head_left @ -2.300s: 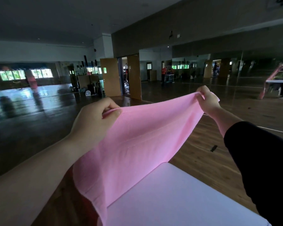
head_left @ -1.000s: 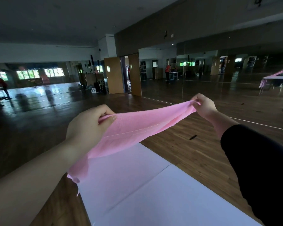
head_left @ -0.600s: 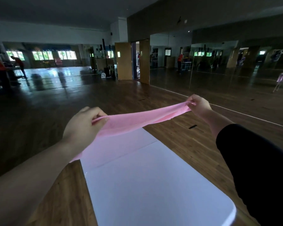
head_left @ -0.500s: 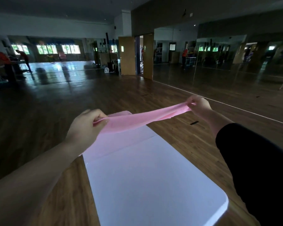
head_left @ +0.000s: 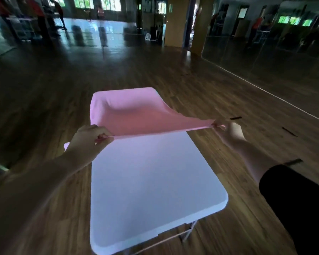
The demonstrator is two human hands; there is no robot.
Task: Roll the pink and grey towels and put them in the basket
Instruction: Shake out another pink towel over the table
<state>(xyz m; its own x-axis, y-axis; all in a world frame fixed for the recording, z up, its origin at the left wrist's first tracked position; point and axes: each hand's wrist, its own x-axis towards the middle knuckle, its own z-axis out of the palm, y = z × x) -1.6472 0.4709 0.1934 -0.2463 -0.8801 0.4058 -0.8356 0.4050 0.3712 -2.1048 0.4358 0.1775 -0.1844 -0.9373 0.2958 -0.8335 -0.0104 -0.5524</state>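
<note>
It is dim in here; daylight comes mostly from the far windows (head_left: 109, 3) and lies as pale streaked glare on the floor (head_left: 92, 37) at far left. The white surface (head_left: 151, 190) glows brightest, washed of texture. Everything is soft with motion blur, worst in the far background. Lines bend towards the edges, and the near corners fall dark.

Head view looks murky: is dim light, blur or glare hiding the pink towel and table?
Head view: the room is dim and the background is smeared by motion blur; the white table glows washed-out, with no surface detail; the pink towel is soft-edged but readable, its near corners pinched by the left hand and right hand.
</note>
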